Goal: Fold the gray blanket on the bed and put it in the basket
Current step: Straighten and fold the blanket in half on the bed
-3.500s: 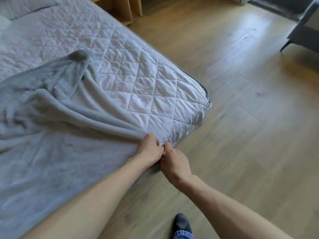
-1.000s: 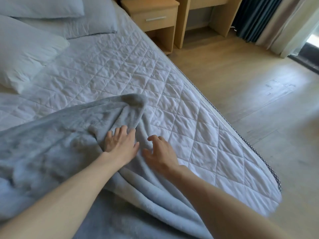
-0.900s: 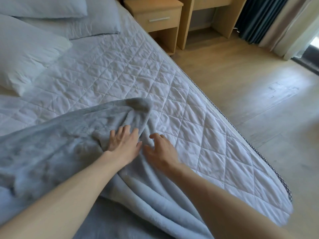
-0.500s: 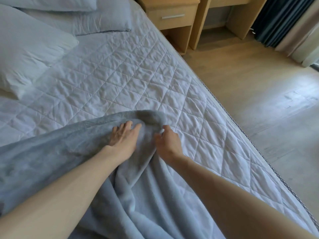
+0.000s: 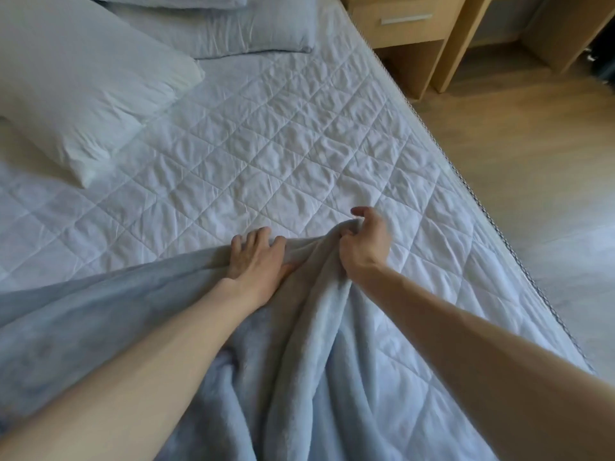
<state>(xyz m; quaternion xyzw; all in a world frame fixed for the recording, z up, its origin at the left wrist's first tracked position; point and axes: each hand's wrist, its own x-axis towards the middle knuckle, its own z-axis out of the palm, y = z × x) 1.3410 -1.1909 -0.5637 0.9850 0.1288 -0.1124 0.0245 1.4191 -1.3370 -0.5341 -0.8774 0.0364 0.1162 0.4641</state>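
Observation:
The gray blanket (image 5: 293, 361) lies rumpled over the near half of the bed (image 5: 283, 154), its far edge bunched into a peak between my hands. My left hand (image 5: 256, 257) rests flat on that far edge, fingers spread and pressing the fabric down. My right hand (image 5: 364, 241) is just to its right, fingers curled around a pinched corner of the blanket and lifting it slightly. No basket is in view.
Two white pillows (image 5: 76, 81) sit at the head of the bed, upper left. A wooden nightstand (image 5: 402, 31) with a drawer stands beyond the bed's right edge, beside a wooden desk leg (image 5: 462, 41). Wood floor (image 5: 539, 168) runs along the right side.
Both hands have moved up the bed from the foot corner to the blanket's far edge. In the last half second my right hand has closed on the corner and lifted it.

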